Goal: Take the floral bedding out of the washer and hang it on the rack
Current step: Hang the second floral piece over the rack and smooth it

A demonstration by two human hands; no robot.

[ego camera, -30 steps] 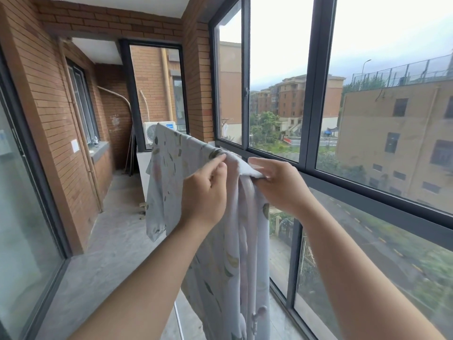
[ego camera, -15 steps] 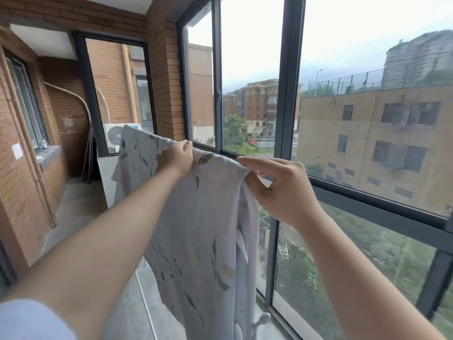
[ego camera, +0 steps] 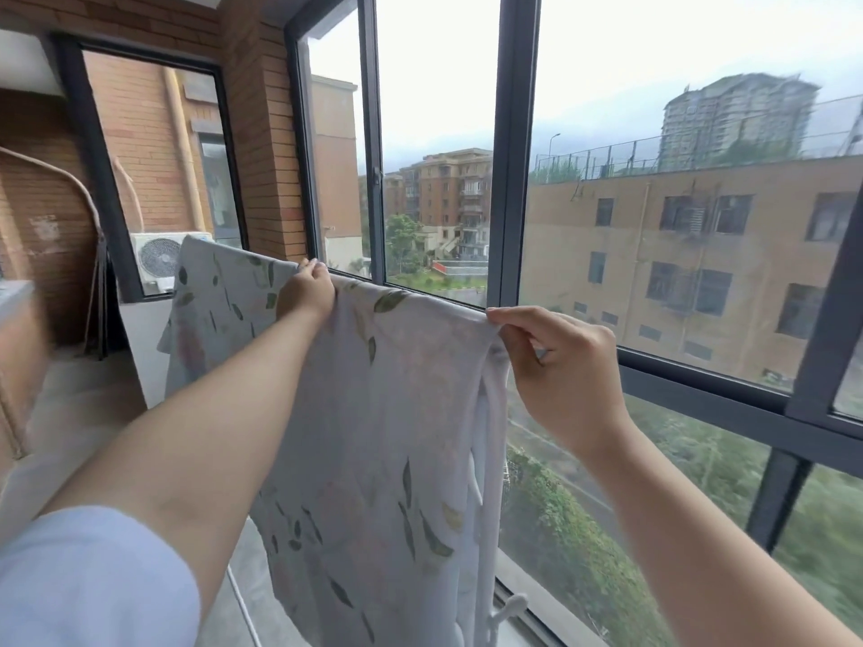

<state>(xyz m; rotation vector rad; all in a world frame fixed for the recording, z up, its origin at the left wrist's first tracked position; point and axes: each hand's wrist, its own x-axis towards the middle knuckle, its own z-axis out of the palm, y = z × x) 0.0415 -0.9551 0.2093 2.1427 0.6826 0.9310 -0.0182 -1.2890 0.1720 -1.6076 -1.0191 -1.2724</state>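
The floral bedding [ego camera: 383, 436], pale with green leaf prints, hangs draped over a rack bar that the cloth hides. My left hand [ego camera: 306, 291] grips the bedding's top fold farther along the bar. My right hand [ego camera: 555, 366] pinches the near top corner of the bedding between thumb and fingers. White rack parts [ego camera: 506, 609] show below the cloth near the window sill. No washer is in view.
A large dark-framed window [ego camera: 511, 179] runs close along the right side. Brick walls and a dark doorway [ego camera: 154, 147] stand ahead on the left, with an air-conditioner unit [ego camera: 156, 259] behind the glass. The grey balcony floor [ego camera: 79, 413] lies to the left.
My left hand has slid away from the right hand along the top fold, spreading the bedding wider on the bar. The view has swung to the right.
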